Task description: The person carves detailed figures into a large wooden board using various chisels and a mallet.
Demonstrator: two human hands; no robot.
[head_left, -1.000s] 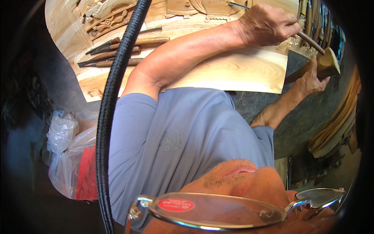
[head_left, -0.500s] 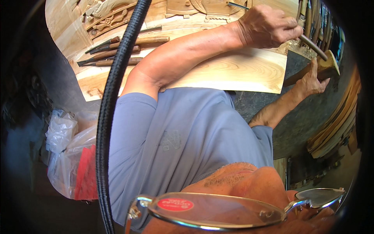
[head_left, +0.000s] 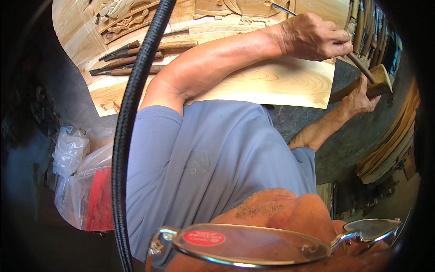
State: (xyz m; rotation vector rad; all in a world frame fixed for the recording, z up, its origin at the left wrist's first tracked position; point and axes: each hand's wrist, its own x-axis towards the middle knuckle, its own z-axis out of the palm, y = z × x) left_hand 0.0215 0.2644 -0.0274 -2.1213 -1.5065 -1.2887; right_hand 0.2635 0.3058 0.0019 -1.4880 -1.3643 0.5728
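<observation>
My left hand (head_left: pixel 315 38) is closed in a fist around a chisel (head_left: pixel 361 68). Its thin blade (head_left: pixel 284 9) points toward a carved wooden panel (head_left: pixel 213 8) at the far edge. The chisel's handle end overlaps the head of a wooden mallet (head_left: pixel 381 81); I cannot tell whether they touch. My right hand (head_left: pixel 360 97) grips the mallet close to its head, one finger stretched up along it. Part of the mallet's handle runs left, beyond that hand. Under my left forearm lies a pale, smooth board (head_left: pixel 290 86).
Several wooden-handled chisels (head_left: pixel 131 61) rest on the board at left. More tools (head_left: pixel 369 29) stand in a row at far right. Stacked curved wood pieces (head_left: pixel 385 145) are at right. A black braided cord (head_left: pixel 124 136) crosses the view. Clear plastic bags (head_left: pixel 74 158) hang at left.
The chisel's handle end has swung nearer and slightly left, and its blade has shifted a little right. The mallet and my right hand have come slightly nearer and left.
</observation>
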